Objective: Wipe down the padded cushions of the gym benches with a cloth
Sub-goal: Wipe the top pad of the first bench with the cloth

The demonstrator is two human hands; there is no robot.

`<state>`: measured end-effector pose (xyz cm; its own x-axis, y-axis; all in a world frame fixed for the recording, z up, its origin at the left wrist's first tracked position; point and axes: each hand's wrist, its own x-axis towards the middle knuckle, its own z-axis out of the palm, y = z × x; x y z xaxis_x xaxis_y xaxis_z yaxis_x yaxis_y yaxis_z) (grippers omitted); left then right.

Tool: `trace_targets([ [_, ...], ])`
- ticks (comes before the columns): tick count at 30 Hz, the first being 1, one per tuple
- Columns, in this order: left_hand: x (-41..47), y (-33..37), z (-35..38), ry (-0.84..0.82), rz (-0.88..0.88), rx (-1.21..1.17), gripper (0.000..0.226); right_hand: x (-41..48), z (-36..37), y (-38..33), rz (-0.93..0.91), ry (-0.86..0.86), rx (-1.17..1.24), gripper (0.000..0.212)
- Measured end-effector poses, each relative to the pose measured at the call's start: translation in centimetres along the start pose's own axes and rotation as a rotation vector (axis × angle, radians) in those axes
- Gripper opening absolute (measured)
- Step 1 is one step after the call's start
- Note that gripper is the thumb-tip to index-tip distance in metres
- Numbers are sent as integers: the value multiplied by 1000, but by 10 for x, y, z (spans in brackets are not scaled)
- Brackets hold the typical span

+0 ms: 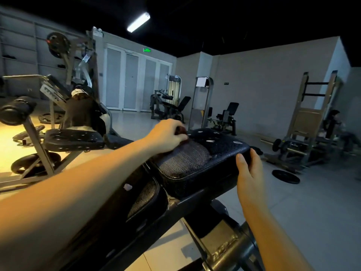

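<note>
Bending over the bench, the person has the left hand (pixel 168 135) on top of the seat cushion (pixel 197 163), at its far left part. The fingers are curled down over a small dark reddish cloth (pixel 182 132), and only a scrap of it shows past the knuckles. The right hand (pixel 249 169) clamps the cushion's right-hand edge, with the thumb laid against the side and the fingers wrapped round the corner, seemingly to steady it.

The cushion's long axis runs from the person's body out towards the far end, and the cloth sits close to that far end. From the cloth, most of the cushion's top lies back towards the person and across to the gripping right hand. To my eye the next stroke is therefore a pull along that axis towards the body, and the left hand is the one placed to make it. The back cushion (pixel 144 196) lies just nearer the person than the seat cushion, under the left forearm, and looks next in line
</note>
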<state>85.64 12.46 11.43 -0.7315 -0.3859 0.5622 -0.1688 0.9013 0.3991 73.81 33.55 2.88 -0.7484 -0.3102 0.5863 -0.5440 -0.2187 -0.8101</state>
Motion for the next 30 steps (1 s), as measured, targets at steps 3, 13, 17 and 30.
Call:
trace_targets([
  [3, -39, 48, 7, -85, 287, -76, 16, 1, 0, 1, 16, 10, 3, 39],
  [13, 7, -21, -6, 10, -95, 148, 20, 1, 1, -1, 7, 10, 9, 32],
  [17, -28, 49, 7, -109, 213, -38, 18, 0, 1, -1, 36, 17, 12, 35],
  [30, -8, 30, 6, -55, 106, -9, 18, -2, -1, -1, 13, 23, -16, 53],
])
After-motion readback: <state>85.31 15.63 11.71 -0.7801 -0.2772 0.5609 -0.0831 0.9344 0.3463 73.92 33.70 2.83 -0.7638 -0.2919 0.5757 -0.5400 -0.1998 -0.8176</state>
